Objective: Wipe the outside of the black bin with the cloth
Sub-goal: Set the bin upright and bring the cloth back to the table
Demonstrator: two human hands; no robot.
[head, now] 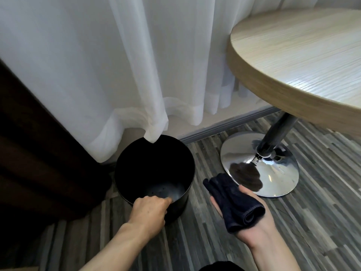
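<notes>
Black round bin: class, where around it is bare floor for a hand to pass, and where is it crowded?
Bare striped floor lies between the black round bin and the chrome table base. Crowded: white sheer curtain drapes onto its far rim, dark brown drape crowds its left.

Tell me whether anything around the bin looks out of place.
One thing: a fold of the sheer white curtain droops onto the far rim of the round black bin. The left hand grips the near rim; the folded dark cloth rests on the open right hand. Nothing spilled or damaged shows.
</notes>
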